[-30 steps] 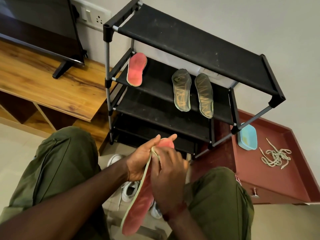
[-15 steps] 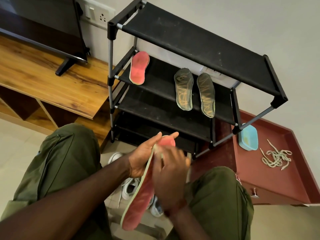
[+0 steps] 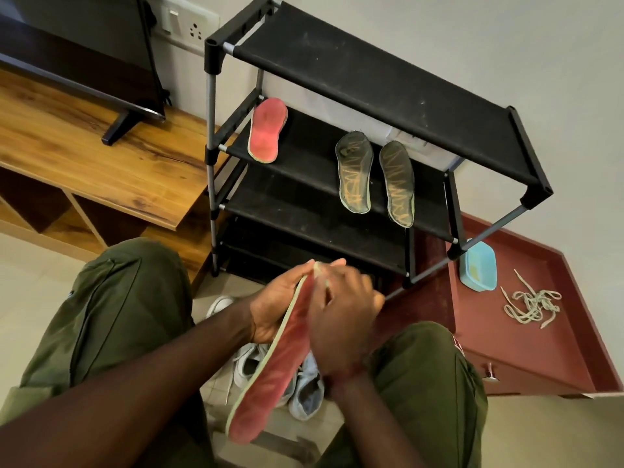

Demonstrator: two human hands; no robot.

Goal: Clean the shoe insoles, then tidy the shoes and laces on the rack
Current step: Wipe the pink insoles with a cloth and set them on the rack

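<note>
Head view: the left hand [image 3: 275, 310] grips the red insole [image 3: 270, 390] from beneath near its toe end. The right hand [image 3: 342, 312] lies over the upper face there, too blurred to tell whether it pinches anything. The insole's long axis points toe toward the rack [image 3: 371, 82], heel down between the knees above the shoes [image 3: 305, 393]. The heel stretch probably awaits rubbing next.

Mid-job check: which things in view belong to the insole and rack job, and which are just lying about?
Job: held red insole, shelved red insole, two dark insoles and, rack, shoes on the floor, laces.
Lying about: television, wooden unit, wall socket.
</note>
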